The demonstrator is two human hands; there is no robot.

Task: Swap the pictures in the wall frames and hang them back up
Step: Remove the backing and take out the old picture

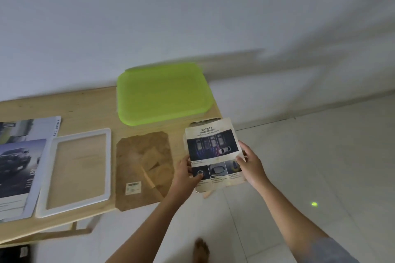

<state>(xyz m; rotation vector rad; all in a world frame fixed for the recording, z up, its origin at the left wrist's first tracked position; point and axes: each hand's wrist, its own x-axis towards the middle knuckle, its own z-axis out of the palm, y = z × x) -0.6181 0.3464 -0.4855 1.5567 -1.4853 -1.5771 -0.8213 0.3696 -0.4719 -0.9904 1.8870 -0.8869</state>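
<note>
Pale wall (192, 17) fills the far half of the view, and light floor tiles (320, 156) spread across the right and near side. A wooden table (96, 109) runs from the left edge toward the middle, its far side against the wall. At its far right corner lies a lime-green tray (162, 96), flat and bare. On the left end rests a car brochure (21, 162), partly cut off by the edge of the view. Just right of it lies a white frame (81, 134), with the table wood showing through its opening. Next on the right, near the front edge, lies a brown backing board (136, 156) with a small white label (133, 187) at its near left.

Both hands hold the picture (212, 147), a sheet headed SAFETY with car photos, lifted at the table's right end, partly over the floor. The left hand (186, 171) grips its lower left edge, thumb on the front. The right hand (250, 162) pinches the right edge, thumb in front, fingers behind. A thin dark rim shows behind the sheet's top; what it is cannot be told.

A bare foot (201, 250) stands on the tiles below, and a small green spot (314, 204) glows on the floor to the right.
</note>
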